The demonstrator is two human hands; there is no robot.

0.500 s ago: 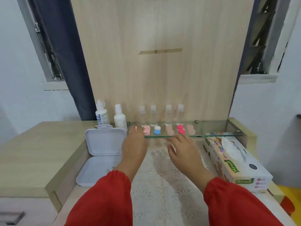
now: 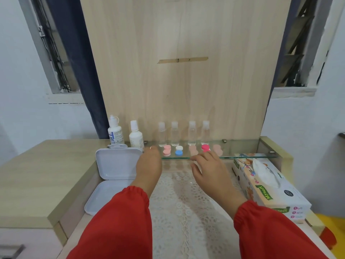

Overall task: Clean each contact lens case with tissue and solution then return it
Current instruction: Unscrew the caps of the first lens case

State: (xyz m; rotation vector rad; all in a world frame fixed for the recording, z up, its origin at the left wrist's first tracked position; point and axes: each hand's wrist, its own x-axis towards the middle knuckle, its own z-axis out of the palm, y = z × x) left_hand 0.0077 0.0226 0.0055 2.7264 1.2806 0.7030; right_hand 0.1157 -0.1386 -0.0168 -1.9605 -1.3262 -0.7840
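Green "Mysoft" lettering on tissue box [image 2: 268, 191]

Sleeves [image 2: 119, 221] red, gathered at cuff. Under both hands, a white lace runner [image 2: 186, 212] with openwork floral pattern. Left of left hand [image 2: 149, 165]: plain white hinged box [image 2: 117, 163]; desk [image 2: 37, 174] pale wood-grain. Beyond the fingertips, on the green-edged glass shelf [image 2: 242, 157]: pale pink case [image 2: 166, 150], white-and-blue case [image 2: 179, 150], peach case [image 2: 193, 150], hot-pink case [image 2: 205, 147], another peach case [image 2: 217, 149]. Right of right hand [image 2: 207, 171]: white tissue box [image 2: 270, 189], green lettering, pink dots.
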